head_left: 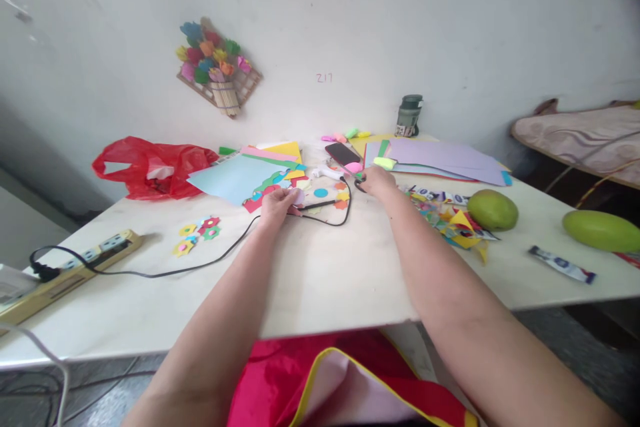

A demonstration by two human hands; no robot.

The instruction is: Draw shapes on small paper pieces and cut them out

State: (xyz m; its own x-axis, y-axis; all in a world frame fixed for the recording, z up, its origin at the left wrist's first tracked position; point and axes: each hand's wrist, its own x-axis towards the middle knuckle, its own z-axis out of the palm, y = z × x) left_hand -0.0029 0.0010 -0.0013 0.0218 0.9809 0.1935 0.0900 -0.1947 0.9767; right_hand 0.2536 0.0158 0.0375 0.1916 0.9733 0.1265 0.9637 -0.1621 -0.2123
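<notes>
My left hand (276, 207) is closed at the middle of the table, its fingertips pinching a small pale lilac paper piece (299, 196). To the right, my right hand (379, 182) grips a pair of scissors (359, 184) by the dark handles; the blades are hard to make out. Between the hands lie a white glue gun (327, 174) with a black cord, a blue paper circle (321, 193) and orange paper flowers (342, 196). Finished-looking paper flowers (184, 245) in yellow, red and green rest left of my left hand.
Coloured paper sheets (220, 177) lie behind my left hand, purple sheets (445, 155) behind my right. A phone (343, 153), red plastic bag (155, 167), power strip (75, 277), bottle (409, 116), paper scraps (457, 227), green mango (493, 209) and wrapper (563, 264) surround them.
</notes>
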